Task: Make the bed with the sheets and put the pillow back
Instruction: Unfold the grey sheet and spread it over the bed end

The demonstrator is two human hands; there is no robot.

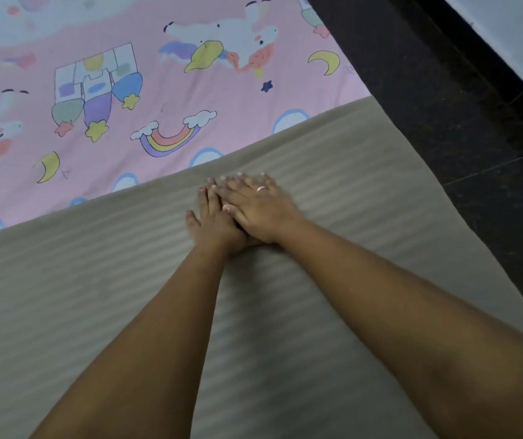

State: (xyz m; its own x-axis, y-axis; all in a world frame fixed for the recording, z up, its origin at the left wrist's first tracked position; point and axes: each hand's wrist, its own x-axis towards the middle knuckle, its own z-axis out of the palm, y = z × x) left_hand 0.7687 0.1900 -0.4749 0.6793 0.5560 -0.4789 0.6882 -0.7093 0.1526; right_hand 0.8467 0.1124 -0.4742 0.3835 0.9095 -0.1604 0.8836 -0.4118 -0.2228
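Observation:
A beige striped sheet (95, 296) covers the near part of the bed. Beyond it lies a pink sheet (222, 99) printed with rainbows, moons and rockets. The beige sheet's far edge runs diagonally across the pink one. My left hand (214, 223) lies flat on the beige sheet with straight fingers. My right hand (258, 207), wearing a ring, lies flat partly over the left hand's fingers. Both hands press on the beige sheet near its far edge. No pillow is in view.
A dark floor (444, 106) runs along the right side of the bed. A pale wall or panel (520, 30) shows at the top right corner. The bed's right edge slants from top centre to lower right.

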